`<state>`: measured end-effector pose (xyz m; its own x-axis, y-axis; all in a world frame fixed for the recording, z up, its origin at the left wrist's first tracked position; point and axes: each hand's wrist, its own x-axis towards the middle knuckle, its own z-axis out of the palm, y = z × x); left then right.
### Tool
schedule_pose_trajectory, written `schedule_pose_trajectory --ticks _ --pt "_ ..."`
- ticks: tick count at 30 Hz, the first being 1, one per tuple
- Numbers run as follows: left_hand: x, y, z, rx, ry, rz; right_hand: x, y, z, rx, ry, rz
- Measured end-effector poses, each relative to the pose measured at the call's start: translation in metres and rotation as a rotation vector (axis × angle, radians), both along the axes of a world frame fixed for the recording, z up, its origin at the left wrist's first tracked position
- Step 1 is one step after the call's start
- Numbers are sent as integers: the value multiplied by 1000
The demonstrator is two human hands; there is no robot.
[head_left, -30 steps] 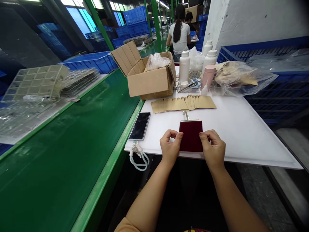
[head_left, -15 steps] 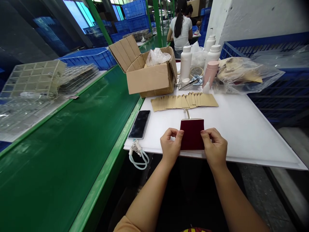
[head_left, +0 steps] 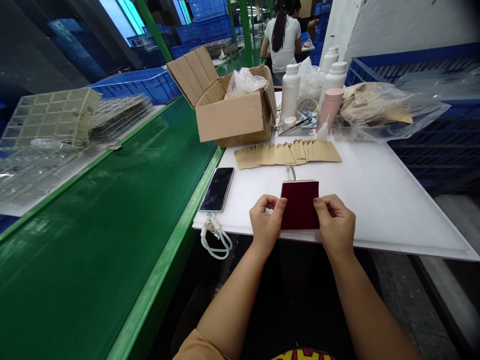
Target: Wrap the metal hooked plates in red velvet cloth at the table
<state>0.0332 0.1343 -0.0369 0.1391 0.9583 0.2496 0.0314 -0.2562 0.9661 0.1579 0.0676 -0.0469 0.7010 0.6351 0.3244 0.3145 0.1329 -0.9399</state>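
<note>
A dark red, velvety square panel (head_left: 300,206) with a pale edge is held up between both hands at the front of the white table. My left hand (head_left: 267,218) pinches its left edge between thumb and curled fingers. On the opposite edge, my right hand (head_left: 336,220) grips it the same way. Just beyond the panel's top lies a light-coloured strip (head_left: 293,173); whether it is joined to the panel I cannot tell. Farther back, a fanned row of tan cards (head_left: 277,154) lies across the table.
A phone (head_left: 216,189) with a pale blue cord strap lies at the table's left edge, beside a green conveyor belt (head_left: 112,215). Behind the cards stand an open cardboard box (head_left: 232,120), white bottles (head_left: 290,92), a pink bottle (head_left: 330,110) and a plastic bag (head_left: 390,110).
The camera view has shifted slightly, so the whole scene sits a little higher. Both hands keep the same hold on the red panel.
</note>
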Motion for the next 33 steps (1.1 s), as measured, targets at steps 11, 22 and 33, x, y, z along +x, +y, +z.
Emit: schedule_pose_trajectory --ticks 11,22,33 --pt "0 0 -1 2 18 7 0 0 1 -1 5 -10" --pt "1 1 -1 -10 3 0 -1 0 3 -4 -11 -11" --pt "1 1 -1 -14 0 2 0 1 2 -1 -25 -21"
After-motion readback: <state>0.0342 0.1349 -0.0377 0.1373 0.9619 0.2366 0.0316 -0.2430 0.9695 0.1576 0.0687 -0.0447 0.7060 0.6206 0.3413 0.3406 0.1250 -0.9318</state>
